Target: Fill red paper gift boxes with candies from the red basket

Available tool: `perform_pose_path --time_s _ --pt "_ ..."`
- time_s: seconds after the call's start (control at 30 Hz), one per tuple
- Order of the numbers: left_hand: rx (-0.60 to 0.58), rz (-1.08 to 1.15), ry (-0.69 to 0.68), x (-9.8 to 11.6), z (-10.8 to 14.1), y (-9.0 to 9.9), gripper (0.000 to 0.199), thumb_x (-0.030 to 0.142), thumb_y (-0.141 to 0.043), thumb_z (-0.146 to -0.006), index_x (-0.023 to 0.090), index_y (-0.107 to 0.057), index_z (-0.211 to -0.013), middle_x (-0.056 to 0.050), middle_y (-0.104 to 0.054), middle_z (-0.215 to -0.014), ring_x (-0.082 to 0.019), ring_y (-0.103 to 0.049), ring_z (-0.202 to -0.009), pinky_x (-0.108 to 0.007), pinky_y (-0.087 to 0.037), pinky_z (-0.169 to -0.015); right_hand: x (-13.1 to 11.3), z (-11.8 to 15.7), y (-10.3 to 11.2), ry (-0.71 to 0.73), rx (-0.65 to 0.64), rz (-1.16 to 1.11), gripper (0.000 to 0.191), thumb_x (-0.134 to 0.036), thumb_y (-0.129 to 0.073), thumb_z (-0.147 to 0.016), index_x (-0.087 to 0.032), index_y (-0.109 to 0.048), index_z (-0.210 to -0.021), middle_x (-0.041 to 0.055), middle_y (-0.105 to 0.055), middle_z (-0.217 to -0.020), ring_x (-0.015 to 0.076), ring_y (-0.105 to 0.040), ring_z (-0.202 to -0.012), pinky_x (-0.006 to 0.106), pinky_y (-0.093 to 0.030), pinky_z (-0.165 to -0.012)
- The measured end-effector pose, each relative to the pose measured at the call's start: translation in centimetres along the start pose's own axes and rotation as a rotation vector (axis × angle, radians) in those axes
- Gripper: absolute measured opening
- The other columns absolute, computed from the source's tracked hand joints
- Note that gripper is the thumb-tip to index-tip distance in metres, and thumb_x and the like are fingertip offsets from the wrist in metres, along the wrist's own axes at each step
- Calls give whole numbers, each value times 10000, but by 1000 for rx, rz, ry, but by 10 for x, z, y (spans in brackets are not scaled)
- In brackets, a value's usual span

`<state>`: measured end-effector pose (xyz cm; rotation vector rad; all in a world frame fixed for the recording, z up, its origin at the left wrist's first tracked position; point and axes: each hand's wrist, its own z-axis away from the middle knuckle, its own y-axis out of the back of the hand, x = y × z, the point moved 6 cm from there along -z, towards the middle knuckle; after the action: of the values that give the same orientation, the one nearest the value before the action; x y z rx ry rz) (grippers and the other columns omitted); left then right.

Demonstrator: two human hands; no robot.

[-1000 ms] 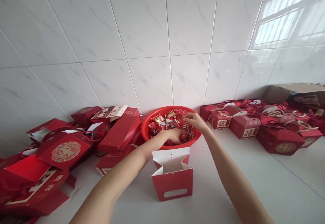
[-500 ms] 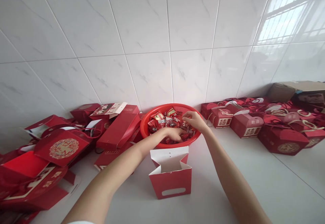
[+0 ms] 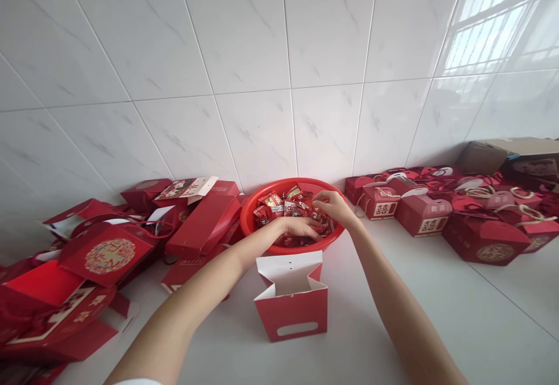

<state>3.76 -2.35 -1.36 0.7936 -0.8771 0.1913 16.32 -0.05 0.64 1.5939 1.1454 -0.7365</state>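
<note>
A red plastic basket (image 3: 250, 222) filled with red wrapped candies (image 3: 274, 201) stands against the wall. My left hand (image 3: 301, 228) reaches into it from the front, fingers spread over the candies; its fingertips are partly lost among the wrappers. My right hand (image 3: 332, 205) is over the basket's right side, its fingers bent together, and what they may hold is too small to name. In front of the basket an open red box (image 3: 293, 315) with a white inside stands upright. Neither hand touches it.
Red gift boxes (image 3: 109, 254) lie in a jumbled pile on the left. Closed red boxes (image 3: 424, 213) with cord handles stand in rows on the right. A cardboard box (image 3: 530, 147) is at the far right, by the tiled wall (image 3: 257, 134).
My left hand's fingers have stretched out to the right over the candies. My right hand has barely moved. The view has shifted very slightly.
</note>
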Motion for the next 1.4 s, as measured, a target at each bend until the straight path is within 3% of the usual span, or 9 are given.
perform_pose_path --time_s 0.13,0.23,0.37,0.5,0.77,0.97,1.07,1.2,1.4 --pt "-83 68 101 3 6 -7 295 290 -713 -715 236 -755 -1003 8 -619 -667 -154 -501 -512 -284 -338 -439 0 0 1 13 15 -2 71 -247 -636 -747 -191 -676 -731 26 -718 -793 188 -663 -763 301 -518 -706" --pt "-140 177 97 8 10 -11 131 266 -672 -777 221 -743 -877 22 -559 -595 -135 -446 -484 -290 -322 -451 0 -1 1 18 16 -6 69 -242 -637 -744 -191 -679 -724 27 -716 -794 185 -657 -763 302 -514 -718" --pt "-187 273 -2 11 8 -12 12 202 -701 -742 197 -690 -740 28 -576 -633 -115 -460 -529 -273 -346 -493 0 -1 0 9 11 -25 80 -253 -632 -744 -185 -668 -724 32 -704 -782 183 -655 -734 302 -510 -701" --pt "-187 340 -79 9 1 -6 126 174 -794 -640 180 -690 -711 32 -609 -691 -120 -535 -634 -255 -409 -570 1 0 1 -6 18 -59 88 -264 -627 -750 -184 -662 -749 30 -705 -786 174 -653 -706 288 -507 -673" --pt "-1 494 -143 9 3 32 305 222 -872 -558 176 -682 -792 17 -653 -728 -136 -600 -653 -256 -460 -569 0 0 6 -28 41 -150 315 -475 -617 -835 -173 -636 -745 13 -650 -716 161 -608 -691 270 -469 -636" --pt "119 644 -245 5 8 57 309 242 -851 -606 180 -657 -838 40 -611 -686 -111 -584 -617 -232 -470 -560 -5 2 -3 -44 -97 -288 502 -681 -630 -792 -180 -625 -761 3 -632 -683 161 -612 -654 294 -511 -625" --pt "132 681 -259 2 5 58 335 252 -841 -649 184 -694 -942 17 -656 -729 -134 -618 -661 -243 -485 -593 -4 2 -4 -65 -113 -366 489 -646 -760 -696 -181 -631 -770 9 -654 -704 168 -635 -661 305 -526 -630" --pt "215 740 -211 -9 -1 60 425 279 -845 -708 209 -714 -1106 -41 -743 -912 -189 -684 -772 -256 -498 -596 1 0 2 -90 -4 -452 476 -516 -896 -574 -189 -581 -719 10 -666 -746 174 -653 -710 301 -540 -643" --pt "251 824 -138 -19 -10 63 360 457 -711 -870 188 -728 -1108 -85 -774 -966 -212 -710 -730 -277 -518 -545 6 0 8 -124 105 -552 533 -450 -945 -488 -199 -552 -747 11 -699 -746 173 -673 -684 304 -556 -635"
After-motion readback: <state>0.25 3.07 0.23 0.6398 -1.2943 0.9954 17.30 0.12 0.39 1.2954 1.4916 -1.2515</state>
